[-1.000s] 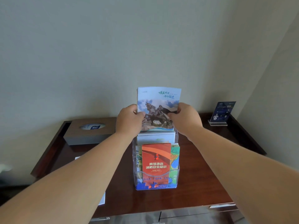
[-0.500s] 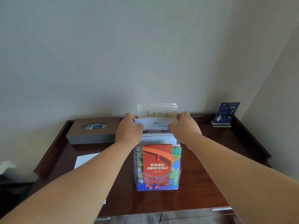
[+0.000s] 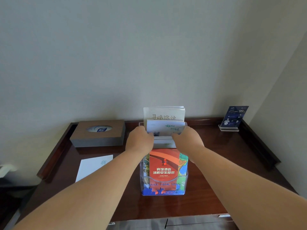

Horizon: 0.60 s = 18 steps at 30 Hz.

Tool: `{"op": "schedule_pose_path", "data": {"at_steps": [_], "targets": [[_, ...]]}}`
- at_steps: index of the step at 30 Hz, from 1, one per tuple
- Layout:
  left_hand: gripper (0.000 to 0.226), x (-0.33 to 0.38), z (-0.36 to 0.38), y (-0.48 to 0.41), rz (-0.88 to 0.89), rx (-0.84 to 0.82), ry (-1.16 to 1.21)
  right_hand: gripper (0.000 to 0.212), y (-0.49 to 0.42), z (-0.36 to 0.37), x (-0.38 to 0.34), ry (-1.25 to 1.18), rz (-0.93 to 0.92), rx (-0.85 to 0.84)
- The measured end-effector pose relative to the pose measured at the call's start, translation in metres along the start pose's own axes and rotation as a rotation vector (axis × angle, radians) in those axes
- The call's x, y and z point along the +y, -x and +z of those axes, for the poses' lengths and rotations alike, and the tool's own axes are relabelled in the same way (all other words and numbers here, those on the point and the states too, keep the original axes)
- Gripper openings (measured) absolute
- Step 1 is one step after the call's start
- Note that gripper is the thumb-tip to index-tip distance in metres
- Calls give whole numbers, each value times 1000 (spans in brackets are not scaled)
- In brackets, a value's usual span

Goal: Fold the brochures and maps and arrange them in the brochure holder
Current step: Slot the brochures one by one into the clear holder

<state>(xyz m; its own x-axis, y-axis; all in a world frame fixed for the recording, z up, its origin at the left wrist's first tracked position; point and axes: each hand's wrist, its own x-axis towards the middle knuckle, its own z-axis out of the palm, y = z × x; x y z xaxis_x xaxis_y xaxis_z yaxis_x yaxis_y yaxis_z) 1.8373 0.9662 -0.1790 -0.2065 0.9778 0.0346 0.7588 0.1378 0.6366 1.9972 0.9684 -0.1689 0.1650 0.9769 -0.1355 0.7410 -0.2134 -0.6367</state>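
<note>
A clear tiered brochure holder [image 3: 185, 178] stands on the dark wooden table [image 3: 216, 171]. Its front pocket has an orange brochure [image 3: 164, 168] over a colourful map [image 3: 183, 165]. A cream brochure [image 3: 163, 114] stands in the rearmost tier. In front of it, a pale blue brochure with green writing [image 3: 166, 127] sits mostly sunk into its tier. My left hand [image 3: 141, 140] grips its left edge and my right hand [image 3: 186, 141] grips its right edge.
A brown tissue box [image 3: 98, 134] sits at the back left. A white sheet [image 3: 94, 166] lies flat at the left, partly under my left forearm. A blue sign in an acrylic stand [image 3: 233, 117] is at the back right. The table has raised side rails.
Both hands lowered the blue brochure from well above the holder down into a rear tier; only its top strip shows now, and the cream brochure behind it has come into view.
</note>
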Motion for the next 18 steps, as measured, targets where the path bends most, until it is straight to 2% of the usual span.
{"op": "schedule_pose_path", "data": {"at_steps": [3,6,9,11,18], "targets": [[29,1,0,-1,-29,5,5,20,1,-1,1,59,17,-29],[30,4,1,1,-35,17,10,18,0,4,-3,45,37,18],[29,0,2,1,-77,-12,21,39,1,9,-3,-2,83,-19],[32,-3,4,2,-118,-59,59,43,1,10,-1,33,76,-67],[31,-3,6,1,-131,-89,100,32,-2,7,-2,57,55,-68]]}}
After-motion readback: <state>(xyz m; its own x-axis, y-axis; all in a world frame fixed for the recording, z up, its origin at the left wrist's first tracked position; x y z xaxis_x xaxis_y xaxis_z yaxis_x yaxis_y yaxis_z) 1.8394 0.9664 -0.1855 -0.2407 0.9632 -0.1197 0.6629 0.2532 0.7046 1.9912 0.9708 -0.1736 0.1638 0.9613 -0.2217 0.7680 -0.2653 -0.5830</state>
